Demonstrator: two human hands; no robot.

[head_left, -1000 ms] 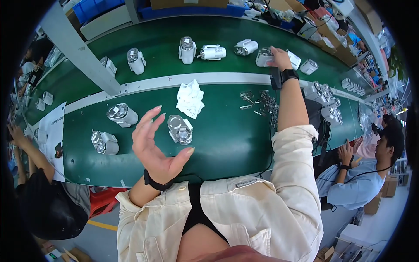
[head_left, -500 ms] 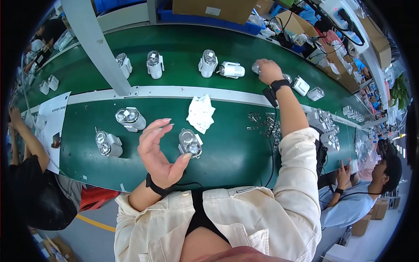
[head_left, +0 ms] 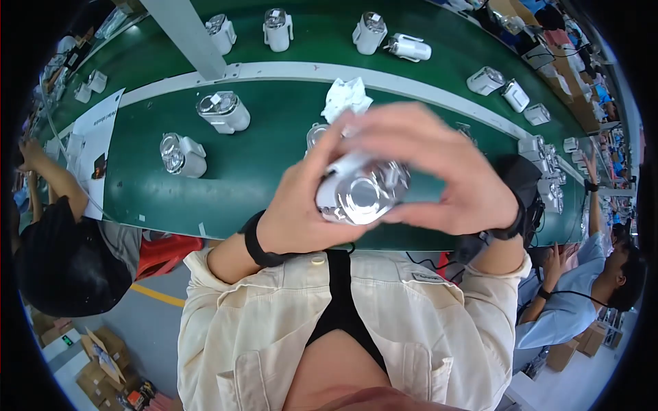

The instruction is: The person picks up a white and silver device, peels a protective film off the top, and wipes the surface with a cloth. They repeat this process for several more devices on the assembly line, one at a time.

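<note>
Above the near edge of the green bench, a white lamp-like unit [head_left: 363,195] with a shiny, round silver face is held between both hands. My left hand [head_left: 291,202] is closed around its left side. Curved over it from the right is my right hand [head_left: 449,168], its thumb at the lower right edge and its fingers, blurred, across the top. Behind my hands a similar unit [head_left: 316,134] stands partly hidden. Beyond it lies a crumpled white cloth [head_left: 346,96]. Two more white units, one farther [head_left: 224,112] and one nearer [head_left: 183,155], stand to the left.
A pale rail [head_left: 295,70] divides the bench from a green strip behind, where several white units [head_left: 370,33] stand or lie. A grey post [head_left: 185,34] rises at the rail. More units [head_left: 545,161] cluster right. Co-workers sit left [head_left: 68,253] and right [head_left: 569,288].
My right hand has come back from the far strip to the front of my body with a unit. My left hand has moved right and closed on it. The view has shifted.
</note>
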